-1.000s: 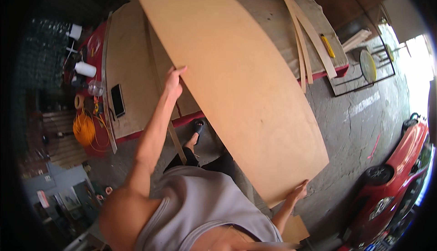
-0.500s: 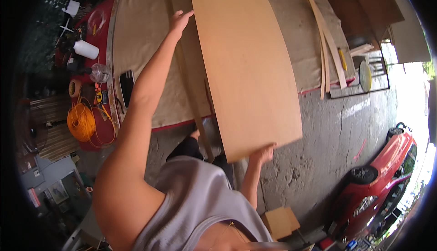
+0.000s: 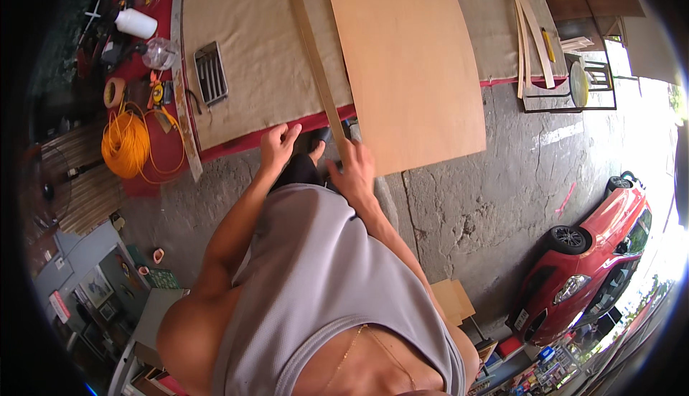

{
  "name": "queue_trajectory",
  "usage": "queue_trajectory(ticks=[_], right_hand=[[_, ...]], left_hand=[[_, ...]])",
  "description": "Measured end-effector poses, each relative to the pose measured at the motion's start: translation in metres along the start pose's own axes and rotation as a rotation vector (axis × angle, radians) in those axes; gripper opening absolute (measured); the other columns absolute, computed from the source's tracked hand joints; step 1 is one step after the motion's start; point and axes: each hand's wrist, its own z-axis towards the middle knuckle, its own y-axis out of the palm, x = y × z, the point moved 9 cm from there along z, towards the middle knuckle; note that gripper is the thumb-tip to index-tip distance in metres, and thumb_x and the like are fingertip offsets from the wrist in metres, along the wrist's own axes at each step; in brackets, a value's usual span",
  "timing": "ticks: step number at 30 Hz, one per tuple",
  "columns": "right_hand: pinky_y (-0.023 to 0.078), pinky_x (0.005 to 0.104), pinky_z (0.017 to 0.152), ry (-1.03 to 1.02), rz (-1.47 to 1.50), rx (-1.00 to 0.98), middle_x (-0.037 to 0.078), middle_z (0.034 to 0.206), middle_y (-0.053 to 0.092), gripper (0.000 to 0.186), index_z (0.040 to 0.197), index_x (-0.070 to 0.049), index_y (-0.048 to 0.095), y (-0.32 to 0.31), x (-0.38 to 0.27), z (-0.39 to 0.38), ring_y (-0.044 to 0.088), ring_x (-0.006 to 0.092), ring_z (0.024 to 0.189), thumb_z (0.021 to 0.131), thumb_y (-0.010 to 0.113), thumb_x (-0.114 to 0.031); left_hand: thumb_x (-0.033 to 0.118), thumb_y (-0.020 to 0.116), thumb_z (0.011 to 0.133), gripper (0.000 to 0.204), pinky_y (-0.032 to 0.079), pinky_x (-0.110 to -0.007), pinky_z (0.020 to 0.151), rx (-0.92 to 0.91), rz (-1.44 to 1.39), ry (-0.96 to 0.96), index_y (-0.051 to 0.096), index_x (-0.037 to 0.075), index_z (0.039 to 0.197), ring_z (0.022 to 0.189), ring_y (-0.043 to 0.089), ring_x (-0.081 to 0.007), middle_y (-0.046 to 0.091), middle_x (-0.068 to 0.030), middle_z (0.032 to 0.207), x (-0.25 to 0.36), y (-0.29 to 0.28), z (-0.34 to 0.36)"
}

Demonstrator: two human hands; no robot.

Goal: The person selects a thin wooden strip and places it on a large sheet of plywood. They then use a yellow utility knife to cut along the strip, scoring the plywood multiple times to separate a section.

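A long thin wooden strip lies lengthwise along the cloth-covered table, its near end jutting past the table's edge. My right hand is closed around that near end. Just right of the strip, a wide, pale brown wooden panel rests on the table and overhangs its front edge; my right hand is close to its near left corner. My left hand hovers at the table's red front edge, left of the strip, fingers loosely bent and apart with nothing visible in them.
On the left side sit a phone-like dark device, a coil of orange cord, a tape roll and a white bottle. Several thin strips lie at the far right. A red car stands on the concrete floor.
Both hands have let go of the panel, which now rests on the table. My left hand has come back toward me; my right hand has moved left onto the strip's end.
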Motion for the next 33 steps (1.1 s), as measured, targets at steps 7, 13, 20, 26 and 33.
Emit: queue_trajectory(ticks=[7,13,20,26,33], right_hand=[[0.050,0.0516,0.080,0.369,0.146,-0.109,0.024,0.093,0.065,0.043,0.116,-0.004,0.056,0.059,0.048,0.012,0.064,0.0423,0.089,0.075,0.066,-0.011],[0.052,0.0463,0.079,0.293,0.288,0.088,0.025,0.091,0.068,0.036,0.106,-0.002,0.062,0.019,0.062,-0.017,0.066,0.0420,0.087,0.072,0.067,-0.013],[0.051,0.0483,0.079,0.273,0.204,0.107,0.027,0.091,0.066,0.038,0.109,0.000,0.061,-0.007,0.100,-0.024,0.064,0.0442,0.088,0.074,0.064,-0.012],[0.050,0.0501,0.078,0.286,0.228,0.080,0.028,0.090,0.066,0.037,0.110,0.001,0.059,-0.007,0.100,-0.015,0.064,0.0455,0.085,0.076,0.062,-0.014],[0.051,0.0486,0.076,0.402,0.177,0.089,0.027,0.093,0.066,0.038,0.111,-0.002,0.060,-0.003,0.102,-0.018,0.064,0.0441,0.085,0.077,0.066,-0.017]], left_hand=[[0.032,0.070,0.086,0.051,0.030,-0.037,0.045,0.113,0.001,0.140,0.041,0.000,0.059,0.046,0.031,-0.0226,0.035,-0.0128,0.051,0.034,-0.032,-0.029],[0.026,0.072,0.084,0.047,0.031,-0.037,0.044,0.171,0.066,0.219,0.041,0.001,0.058,0.044,0.034,-0.0230,0.038,-0.0134,0.049,0.027,-0.037,-0.077],[0.032,0.071,0.084,0.049,0.033,-0.038,0.045,0.176,0.106,0.180,0.043,0.001,0.059,0.044,0.038,-0.0238,0.041,-0.0143,0.050,0.021,-0.033,-0.091],[0.034,0.069,0.086,0.049,0.033,-0.038,0.045,0.086,0.053,0.204,0.045,0.001,0.059,0.044,0.038,-0.0231,0.041,-0.0138,0.050,0.037,-0.013,-0.042],[0.037,0.068,0.087,0.040,0.039,-0.034,0.050,0.046,-0.047,0.100,0.057,0.002,0.071,0.049,0.045,-0.0162,0.050,-0.0072,0.054,0.041,0.008,0.076]])
